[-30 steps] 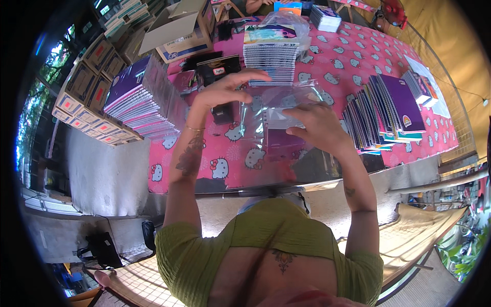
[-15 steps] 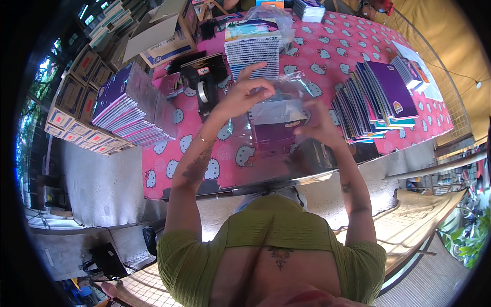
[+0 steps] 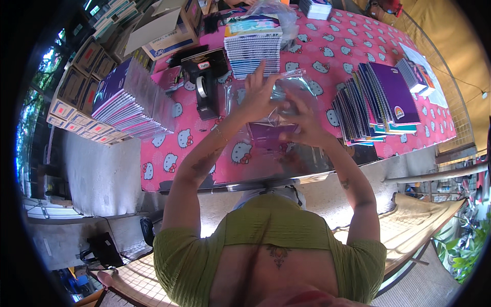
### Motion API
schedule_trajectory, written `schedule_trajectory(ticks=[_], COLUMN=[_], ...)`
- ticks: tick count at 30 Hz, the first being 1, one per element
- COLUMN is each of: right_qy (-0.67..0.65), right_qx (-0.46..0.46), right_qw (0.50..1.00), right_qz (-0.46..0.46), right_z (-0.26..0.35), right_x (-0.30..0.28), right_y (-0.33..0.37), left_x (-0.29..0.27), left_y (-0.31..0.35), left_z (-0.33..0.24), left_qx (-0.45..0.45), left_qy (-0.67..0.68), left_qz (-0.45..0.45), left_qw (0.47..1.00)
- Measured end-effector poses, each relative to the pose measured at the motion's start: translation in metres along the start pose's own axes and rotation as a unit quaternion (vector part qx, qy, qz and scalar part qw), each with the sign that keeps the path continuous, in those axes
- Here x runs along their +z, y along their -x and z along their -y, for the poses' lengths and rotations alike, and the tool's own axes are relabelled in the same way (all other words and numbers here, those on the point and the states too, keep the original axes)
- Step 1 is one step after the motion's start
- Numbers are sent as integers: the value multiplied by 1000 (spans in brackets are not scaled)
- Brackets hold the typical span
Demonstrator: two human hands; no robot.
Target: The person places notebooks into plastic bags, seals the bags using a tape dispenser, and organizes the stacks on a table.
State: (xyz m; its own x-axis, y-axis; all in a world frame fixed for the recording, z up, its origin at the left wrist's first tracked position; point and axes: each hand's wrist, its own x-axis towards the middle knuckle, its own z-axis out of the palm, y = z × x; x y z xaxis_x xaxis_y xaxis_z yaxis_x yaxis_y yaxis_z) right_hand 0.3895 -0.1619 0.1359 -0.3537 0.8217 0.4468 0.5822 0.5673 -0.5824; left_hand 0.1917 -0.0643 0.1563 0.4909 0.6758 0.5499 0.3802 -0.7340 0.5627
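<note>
In front of me on the table lies a purple notebook [image 3: 262, 134] inside a clear plastic sleeve [image 3: 302, 79], whose loose film spreads past the notebook's far edge. My left hand [image 3: 260, 98] is over the far part of the sleeve, fingers stretched and apart, thumb toward the right hand. My right hand [image 3: 308, 125] lies over the notebook's right side with its fingers spread, touching the plastic. Neither hand visibly grips anything. Left of the sleeve stands a black tape dispenser [image 3: 206, 102] with a roll of tape.
A tall stack of spiral notebooks [image 3: 252, 51] stands beyond my hands. Purple and dark spiral notebooks [image 3: 376, 97] lean in a row at right. Plastic-wrapped notebooks [image 3: 130, 102] pile up at left, beside cardboard boxes [image 3: 76, 97]. An open carton [image 3: 171, 38] sits far left on the pink patterned tablecloth [image 3: 184, 158].
My left hand has moved right and slightly nearer, its pinched fingers opening out. My right hand has shifted left over the notebook, so the hands are closer together. The plastic now covers the notebook's far part.
</note>
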Motion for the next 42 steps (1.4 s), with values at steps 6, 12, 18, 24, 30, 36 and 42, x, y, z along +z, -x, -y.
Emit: schedule_trajectory(ticks=[6,12,18,24,30,36,42], right_qy=[-60,143,-286,-382,82,44,137], right_qx=[249,43,101,61,-97,3,70], right_qw=[966,976,953,896,991,999,981], right_qz=[26,161,-20,219,41,-7,116], right_z=[-43,10,-35,-35,2,26,34], right_x=[-20,-40,-34,-30,-1,-1,-20], right_y=[-67,-137,-90,-72,-11,-19,-52], left_x=[-67,-74,-29,-47,-36,-45,-27], left_y=[12,10,26,36,71,66,38], left_z=[-77,-9,34,14,-19,-33,-34], left_qx=[158,-162,-212,-122,137,10,-85], left_qy=[-140,235,360,259,-134,-66,-175], left_qz=[150,15,132,153,58,101,111], left_qw=[966,958,899,946,980,993,975])
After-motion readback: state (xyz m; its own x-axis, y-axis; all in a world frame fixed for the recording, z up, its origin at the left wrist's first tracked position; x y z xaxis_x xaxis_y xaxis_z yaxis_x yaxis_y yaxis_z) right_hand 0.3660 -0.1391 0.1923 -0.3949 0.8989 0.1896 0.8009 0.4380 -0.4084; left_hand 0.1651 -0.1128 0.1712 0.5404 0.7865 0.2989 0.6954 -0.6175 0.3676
